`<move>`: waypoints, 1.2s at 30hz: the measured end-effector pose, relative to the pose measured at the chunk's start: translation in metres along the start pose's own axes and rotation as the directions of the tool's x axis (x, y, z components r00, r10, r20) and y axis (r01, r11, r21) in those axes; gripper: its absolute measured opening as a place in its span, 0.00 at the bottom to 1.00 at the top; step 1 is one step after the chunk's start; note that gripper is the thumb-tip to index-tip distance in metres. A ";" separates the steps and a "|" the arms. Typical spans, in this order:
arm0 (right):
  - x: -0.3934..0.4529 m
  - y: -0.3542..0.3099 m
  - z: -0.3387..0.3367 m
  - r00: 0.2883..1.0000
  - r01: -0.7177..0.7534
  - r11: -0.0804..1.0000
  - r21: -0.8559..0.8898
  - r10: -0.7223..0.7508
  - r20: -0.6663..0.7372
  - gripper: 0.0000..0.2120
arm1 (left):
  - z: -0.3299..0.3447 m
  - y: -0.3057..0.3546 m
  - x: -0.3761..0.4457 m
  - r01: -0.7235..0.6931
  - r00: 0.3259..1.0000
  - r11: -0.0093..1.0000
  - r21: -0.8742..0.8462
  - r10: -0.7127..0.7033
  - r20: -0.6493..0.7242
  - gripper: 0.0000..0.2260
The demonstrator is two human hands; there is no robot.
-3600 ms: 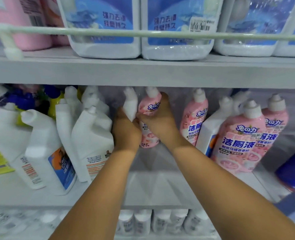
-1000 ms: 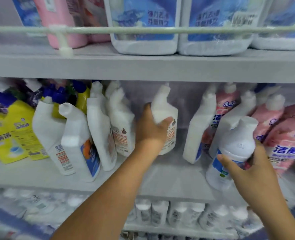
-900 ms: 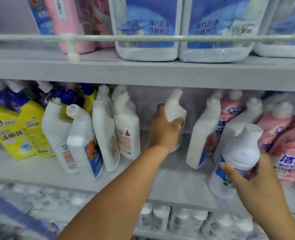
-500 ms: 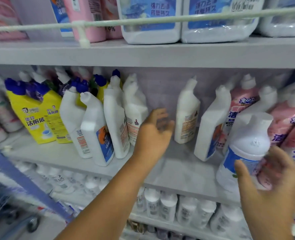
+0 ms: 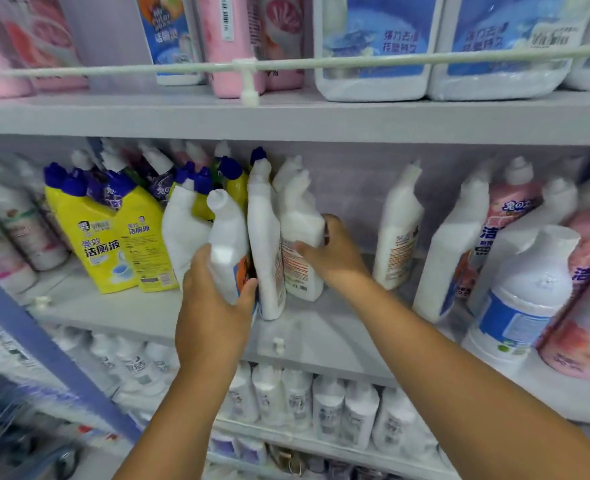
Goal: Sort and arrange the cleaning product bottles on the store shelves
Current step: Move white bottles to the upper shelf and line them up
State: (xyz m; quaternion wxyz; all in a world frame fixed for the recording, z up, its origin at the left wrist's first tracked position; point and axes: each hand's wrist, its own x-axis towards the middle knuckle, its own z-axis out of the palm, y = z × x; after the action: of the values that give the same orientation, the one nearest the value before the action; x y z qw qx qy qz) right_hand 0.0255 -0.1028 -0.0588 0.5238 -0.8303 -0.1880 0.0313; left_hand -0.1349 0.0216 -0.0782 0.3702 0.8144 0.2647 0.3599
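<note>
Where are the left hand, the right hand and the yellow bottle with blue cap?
left hand (image 5: 214, 306), head view, back of hand.
right hand (image 5: 335, 252), head view, back of hand.
yellow bottle (image 5: 94, 237), head view, front label.

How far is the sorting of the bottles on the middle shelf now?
Done: yellow bottles with blue caps stand grouped at left. In hand: the left hand and right hand each grip a white angled-neck bottle in one cluster. Left: white bottles remain mixed among pink bottles at right.

2 hands (image 5: 214, 306), 2 yellow bottles (image 5: 96, 237), 2 big blue-labelled jugs (image 5: 373, 46), middle-shelf white bottles too crowded to count
</note>
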 end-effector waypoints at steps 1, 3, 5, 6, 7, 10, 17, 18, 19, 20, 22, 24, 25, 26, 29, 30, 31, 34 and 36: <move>0.002 0.002 0.004 1.000 -0.012 1.000 0.001 0.012 0.002 0.26 | 0.001 -0.002 0.003 0.006 1.000 1.000 -0.018 -0.005 0.025 0.31; 0.002 0.007 0.010 0.997 -0.037 0.999 -0.019 0.035 -0.062 0.22 | 0.003 -0.006 0.008 0.023 0.999 0.999 -0.027 -0.021 0.047 0.28; 0.000 0.014 0.011 0.981 -0.073 0.997 -0.035 0.065 -0.183 0.19 | 0.003 -0.012 0.013 0.044 0.998 0.999 -0.028 -0.043 0.054 0.23; -0.001 0.017 0.009 0.964 -0.090 0.995 -0.032 0.079 -0.254 0.18 | 0.002 -0.016 0.016 0.047 0.997 0.998 -0.030 -0.045 0.064 0.22; -0.001 0.020 0.005 0.942 -0.102 0.995 -0.022 0.090 -0.323 0.17 | 0.001 -0.018 0.018 0.046 0.996 0.998 -0.033 -0.043 0.078 0.22; 0.005 0.030 -0.008 0.878 -0.118 0.993 -0.025 0.093 -0.469 0.18 | -0.004 -0.024 0.023 0.064 0.991 0.997 -0.053 -0.057 0.123 0.20; 0.047 0.050 -0.017 0.785 -0.091 0.976 -0.198 -0.052 -0.617 0.19 | -0.007 -0.031 0.027 0.065 0.980 0.993 -0.094 -0.046 0.196 0.21; 0.050 0.048 -0.021 0.787 -0.127 0.973 -0.194 -0.020 -0.617 0.18 | -0.007 -0.032 0.028 0.067 0.978 0.993 -0.096 -0.046 0.203 0.21; 0.050 0.044 -0.024 0.792 -0.165 0.971 -0.174 0.025 -0.610 0.17 | -0.007 -0.033 0.028 0.068 0.977 0.993 -0.097 -0.046 0.210 0.21; 0.049 0.040 -0.027 0.793 -0.190 0.970 -0.150 0.062 -0.606 0.17 | -0.007 -0.034 0.029 0.067 0.975 0.993 -0.096 -0.045 0.218 0.21; 0.042 0.033 -0.021 0.789 -0.154 0.980 -0.126 0.045 -0.612 0.23 | -0.007 -0.037 0.029 0.062 0.973 0.993 -0.102 -0.037 0.229 0.21; 0.029 0.022 -0.007 0.794 -0.054 0.976 -0.211 -0.086 -0.602 0.28 | -0.006 -0.039 0.029 0.058 0.972 0.992 -0.110 -0.031 0.233 0.22; 0.026 0.015 0.000 0.808 0.012 0.957 -0.290 -0.180 -0.562 0.28 | -0.006 -0.039 0.028 0.057 0.972 0.992 -0.112 -0.029 0.234 0.22; 0.027 0.008 0.006 0.837 0.086 0.947 -0.310 -0.238 -0.492 0.26 | -0.006 -0.040 0.028 0.055 0.971 0.992 -0.112 -0.027 0.236 0.22; 0.052 -0.012 0.015 0.971 0.096 0.984 -0.153 -0.126 -0.202 0.27 | -0.007 -0.040 0.029 0.055 0.969 0.992 -0.112 -0.026 0.246 0.21; 0.062 -0.016 0.016 0.990 0.054 0.987 -0.152 -0.072 -0.122 0.28 | -0.008 -0.040 0.029 0.056 0.968 0.992 -0.111 -0.027 0.248 0.21; 0.071 -0.018 0.016 0.998 0.023 0.986 -0.165 -0.034 -0.059 0.29 | -0.008 -0.040 0.029 0.056 0.968 0.992 -0.109 -0.027 0.249 0.21; 0.081 -0.020 0.023 1.000 0.015 0.982 -0.186 -0.015 0.001 0.25 | -0.010 -0.040 0.027 0.065 0.968 0.992 -0.104 -0.038 0.248 0.21; 0.078 -0.019 0.032 0.998 0.064 0.966 -0.249 -0.067 -0.004 0.22 | -0.009 -0.040 0.027 0.071 0.970 0.992 -0.102 -0.045 0.239 0.21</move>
State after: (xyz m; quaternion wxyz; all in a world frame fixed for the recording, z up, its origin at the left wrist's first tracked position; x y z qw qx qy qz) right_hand 0.0846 -0.0409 -0.0449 0.4173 -0.8830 -0.2145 -0.0148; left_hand -0.1328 0.0675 -0.0951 0.4535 0.8219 0.2223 0.2635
